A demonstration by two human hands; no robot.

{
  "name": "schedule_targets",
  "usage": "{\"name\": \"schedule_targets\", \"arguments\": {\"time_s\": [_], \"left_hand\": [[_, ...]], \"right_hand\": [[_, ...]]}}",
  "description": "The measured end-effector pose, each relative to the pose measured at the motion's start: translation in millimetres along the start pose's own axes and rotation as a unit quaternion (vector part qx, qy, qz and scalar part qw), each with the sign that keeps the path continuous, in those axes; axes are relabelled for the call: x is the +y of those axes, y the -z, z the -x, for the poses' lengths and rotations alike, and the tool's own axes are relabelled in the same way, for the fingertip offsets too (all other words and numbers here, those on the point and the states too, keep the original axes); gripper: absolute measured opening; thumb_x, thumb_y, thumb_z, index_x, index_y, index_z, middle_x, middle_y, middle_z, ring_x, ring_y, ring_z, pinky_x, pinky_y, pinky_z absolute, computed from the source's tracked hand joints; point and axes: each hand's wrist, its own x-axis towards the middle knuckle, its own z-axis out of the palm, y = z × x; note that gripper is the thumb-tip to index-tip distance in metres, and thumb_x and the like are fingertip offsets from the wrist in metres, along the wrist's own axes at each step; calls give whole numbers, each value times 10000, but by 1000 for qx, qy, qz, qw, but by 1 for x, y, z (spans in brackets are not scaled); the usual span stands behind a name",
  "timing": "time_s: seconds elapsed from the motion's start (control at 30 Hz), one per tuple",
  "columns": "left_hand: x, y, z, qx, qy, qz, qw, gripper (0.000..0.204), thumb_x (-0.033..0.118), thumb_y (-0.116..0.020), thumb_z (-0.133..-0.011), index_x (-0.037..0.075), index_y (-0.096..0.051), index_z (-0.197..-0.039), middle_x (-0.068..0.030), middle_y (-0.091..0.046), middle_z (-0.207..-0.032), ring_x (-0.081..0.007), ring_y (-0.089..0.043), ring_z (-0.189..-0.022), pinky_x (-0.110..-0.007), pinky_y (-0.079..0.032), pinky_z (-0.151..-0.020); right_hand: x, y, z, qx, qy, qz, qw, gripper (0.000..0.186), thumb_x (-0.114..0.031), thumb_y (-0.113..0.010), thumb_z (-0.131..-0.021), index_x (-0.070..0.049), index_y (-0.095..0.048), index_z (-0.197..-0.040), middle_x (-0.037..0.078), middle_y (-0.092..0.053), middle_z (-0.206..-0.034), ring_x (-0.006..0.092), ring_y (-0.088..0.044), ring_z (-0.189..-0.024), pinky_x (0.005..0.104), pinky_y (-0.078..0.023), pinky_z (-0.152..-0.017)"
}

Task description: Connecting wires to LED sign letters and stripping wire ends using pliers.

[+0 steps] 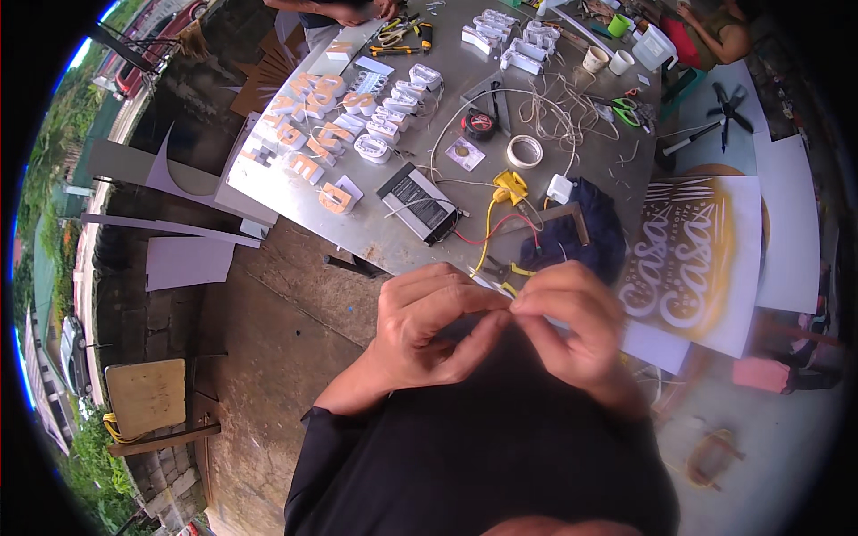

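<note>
My left hand and my right hand meet at the fingertips in front of my dark shirt, both pinched on something too small to make out. Just beyond them, yellow-handled pliers and another cutting tool lie by the table's front edge, partly behind my fingers. A yellow power adapter with yellow and red wires sits above, near a black-and-silver power supply box, a white plug and a dark blue cloth.
The metal table holds rows of cut letters, white letter shells, tape roll, tape measure, tangled cords and green scissors. Co-workers stand at the far edges. A stencilled board lies at right.
</note>
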Motion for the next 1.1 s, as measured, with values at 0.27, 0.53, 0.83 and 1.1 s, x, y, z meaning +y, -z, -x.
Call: {"name": "schedule_targets", "arguments": {"time_s": [0.27, 0.53, 0.83, 1.1], "left_hand": [[1, 9, 3, -24, -54, 32, 998, 200, -19, -766, -702, 20, -715, -891, -79, -699, -757, -224, -675, -648, -306, -517, -569], [11, 11, 13, 13, -122, -31, 992, 181, -5, -731, -690, 14, -709, -868, -67, -693, -736, -202, -674, -619, -297, -530, -557], [10, 13, 27, 12, -163, -32, 986, 119, 46, -709, -763, -8, -677, -864, -144, -722, -762, -263, -726, -662, -308, -567, -570], [15, 28, 39, -9, -128, -12, 992, 144, 29, -696, -779, 1, -680, -919, -134, -739, -891, -243, -726, -674, -320, -582, -556]], "right_hand": [[-7, 1, 1, -38, -5, -57, 998, 271, 69, -795, -728, -44, -696, -954, 90, -689, -916, 225, -663, -770, 312, -514, -660], [-23, 0, -2, -61, 23, -30, 997, 285, 45, -807, -685, -39, -689, -931, 93, -677, -912, 246, -650, -764, 335, -521, -665], [-38, -5, -3, -91, 74, 63, 991, 228, 7, -767, -724, -50, -674, -924, 75, -666, -963, 254, -625, -886, 342, -520, -745], [-50, -10, -12, -139, 91, 73, 983, 230, -30, -753, -702, -65, -697, -922, 55, -661, -952, 241, -604, -863, 335, -508, -731]]}}
